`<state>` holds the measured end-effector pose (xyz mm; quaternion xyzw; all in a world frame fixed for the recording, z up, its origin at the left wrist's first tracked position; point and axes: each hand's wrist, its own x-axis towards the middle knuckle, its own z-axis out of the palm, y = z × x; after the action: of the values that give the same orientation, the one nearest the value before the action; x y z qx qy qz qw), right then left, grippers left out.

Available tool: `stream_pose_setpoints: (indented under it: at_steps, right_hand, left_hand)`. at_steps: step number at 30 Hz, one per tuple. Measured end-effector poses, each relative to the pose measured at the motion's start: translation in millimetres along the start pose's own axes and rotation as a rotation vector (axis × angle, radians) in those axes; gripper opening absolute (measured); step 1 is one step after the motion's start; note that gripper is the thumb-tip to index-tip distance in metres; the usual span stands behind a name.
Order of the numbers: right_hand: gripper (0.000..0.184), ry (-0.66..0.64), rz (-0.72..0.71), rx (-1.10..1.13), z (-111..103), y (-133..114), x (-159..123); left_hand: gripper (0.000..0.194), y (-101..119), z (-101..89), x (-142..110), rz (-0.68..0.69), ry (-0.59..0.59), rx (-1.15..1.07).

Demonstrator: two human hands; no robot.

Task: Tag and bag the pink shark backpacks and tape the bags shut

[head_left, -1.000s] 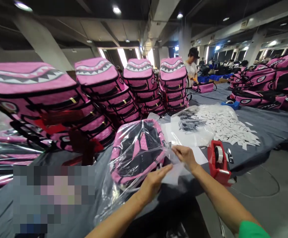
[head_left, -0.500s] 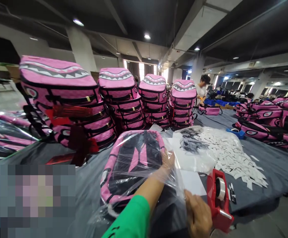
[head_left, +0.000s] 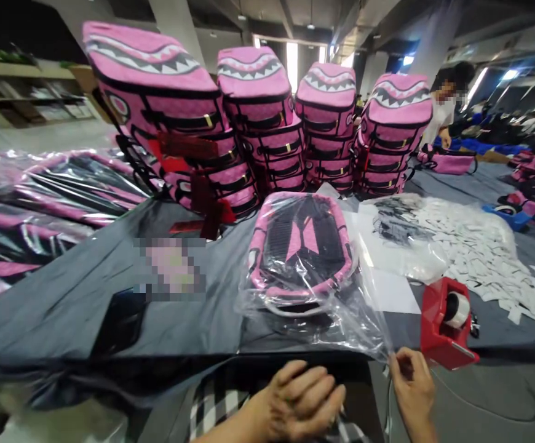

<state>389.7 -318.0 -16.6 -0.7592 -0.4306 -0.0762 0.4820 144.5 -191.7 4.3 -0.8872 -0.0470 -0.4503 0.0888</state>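
Observation:
A pink and black backpack (head_left: 279, 246) lies flat on the grey-covered table inside a clear plastic bag (head_left: 341, 320). The bag's loose mouth trails towards the table's front edge. Its near right corner is pinched between thumb and finger of my right hand (head_left: 412, 384). My left hand (head_left: 304, 397), apart from the backpack, hovers below the table edge in front of a checked cloth. Its fingers are curled, and whatever they may hold is hidden. A red tape dispenser (head_left: 436, 326) with a clear roll stands just beyond my right hand.
Stacked pink backpacks (head_left: 253, 71) with a toothed-mouth print line the back. Plastic-wrapped bags (head_left: 83, 184) lie left, near a dark phone-like object (head_left: 122, 320). White tags (head_left: 479, 246) and a white sheet (head_left: 394, 292) lie right. A co-worker (head_left: 445, 111) stands behind.
My left hand has come out from the bag and down to the table's front, its fingers now curled. The right hand still grips the bag's edge. The view has tilted down.

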Motion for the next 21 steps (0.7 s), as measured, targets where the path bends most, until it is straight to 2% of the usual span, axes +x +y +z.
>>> stream_pose_setpoints:
  at_steps: [1,3,4,6,7,9,11,14,18,21]
  right_hand:
    - [0.045,-0.005,0.046,0.009,1,2,-6]
    - [0.050,0.040,0.148,0.017,4,1,-10]
    - [0.052,0.065,0.191,0.012,5,-1,-7]
    - [0.056,0.051,0.264,0.014,5,-7,2]
    - [0.058,0.016,0.308,0.033,4,-10,7]
    - [0.058,-0.053,0.400,0.083,-2,-14,12]
    - [0.054,-0.063,0.442,0.057,-9,-14,9]
    - [0.051,-0.090,0.389,-0.071,-18,-11,-5]
    - [0.045,-0.258,0.388,0.001,-22,-10,-14]
    - [0.039,-0.280,0.334,-0.006,-26,-12,-18]
  left_hand:
    - [0.037,-7,-16.6,-13,-0.168,0.095,0.135]
    - [0.040,-36,-38.4,-26,-0.587,0.170,0.356]
    - [0.037,-54,-44.9,-29,-0.767,0.156,0.391]
    - [0.024,-82,-54.3,-37,-0.990,0.168,0.307]
    - [0.024,-90,-59.0,-43,-1.063,0.192,0.242]
    - [0.029,-87,-69.6,-66,-1.179,0.256,0.171]
    - [0.031,-69,-80.3,-95,-1.298,0.292,0.210]
    - [0.026,-41,-91.0,-131,-1.468,0.246,0.272]
    - [0.038,-36,-101.0,-142,-1.530,0.151,0.287]
    - [0.048,-37,-110.6,-142,-1.592,0.059,0.296]
